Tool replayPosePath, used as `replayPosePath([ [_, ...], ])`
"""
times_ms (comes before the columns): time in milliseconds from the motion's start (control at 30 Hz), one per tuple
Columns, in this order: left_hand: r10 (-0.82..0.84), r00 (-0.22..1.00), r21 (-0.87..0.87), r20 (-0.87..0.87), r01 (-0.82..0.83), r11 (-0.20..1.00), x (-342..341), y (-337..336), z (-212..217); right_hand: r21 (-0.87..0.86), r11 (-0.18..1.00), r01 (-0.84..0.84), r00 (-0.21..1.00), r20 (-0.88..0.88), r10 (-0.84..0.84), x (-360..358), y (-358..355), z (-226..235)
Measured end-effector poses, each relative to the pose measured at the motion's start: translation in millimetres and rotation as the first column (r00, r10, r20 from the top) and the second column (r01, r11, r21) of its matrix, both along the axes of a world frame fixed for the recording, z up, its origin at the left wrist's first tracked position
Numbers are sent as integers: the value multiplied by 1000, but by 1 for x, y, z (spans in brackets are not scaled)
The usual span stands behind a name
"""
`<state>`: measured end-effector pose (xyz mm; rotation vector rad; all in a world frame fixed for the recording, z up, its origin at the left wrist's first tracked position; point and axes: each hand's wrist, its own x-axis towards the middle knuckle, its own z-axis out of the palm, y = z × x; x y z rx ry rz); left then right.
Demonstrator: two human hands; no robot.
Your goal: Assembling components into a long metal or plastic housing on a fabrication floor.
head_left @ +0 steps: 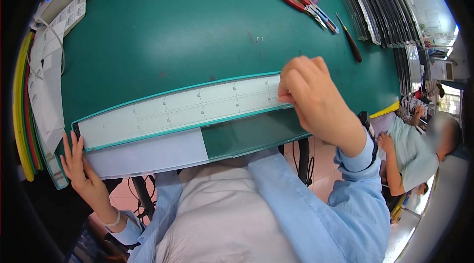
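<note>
A long, narrow panel (182,106) lies across the near part of the green table. Its face is white with printed dashed lines, and a teal frame runs round it. My left hand (81,167) is at the panel's left end, fingers stretched out and touching or very near its dark corner. Over the right end, my right hand (308,90) is closed in a pinch; whatever lies between the fingertips is too small or hidden to make out. That hand covers the panel's right end. A pale sheet (148,153) lies between the panel and the table's near edge.
Red-handled pliers (296,0), a blue cutter (328,18) and a dark-handled hook tool (351,41) lie at the far right. Black frames (382,6) are stacked beyond them. Papers (47,80) lie at the left. Another person (412,149) sits at the right.
</note>
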<state>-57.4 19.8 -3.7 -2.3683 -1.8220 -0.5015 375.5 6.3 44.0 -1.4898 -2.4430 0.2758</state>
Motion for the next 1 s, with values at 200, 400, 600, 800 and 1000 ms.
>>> replayPosePath([
  [200, -13, 1000, 2, -10, 13, 1000, -1, -1, 0, 22, 998, 54, 994, 95, -56, -13, -9, -13],
  [400, -26, 1000, -1, -2, 26, 1000, -5, -1, -3, 0, 998, 67, 985, 157, -66, -17, -9, -11],
  [600, -25, 997, -4, 67, 26, 1000, -6, -2, -2, 1, 996, 91, 995, -36, -91, 1, -2, 9],
  [800, -54, 990, 8, 129, 53, 999, -9, 1, -9, 226, 973, -52, 998, 32, 45, 36, 50, 10],
  [1000, -50, 987, 17, 150, 48, 999, -10, 0, -8, -7, 964, -265, 959, -110, 263, 31, 97, -21],
])
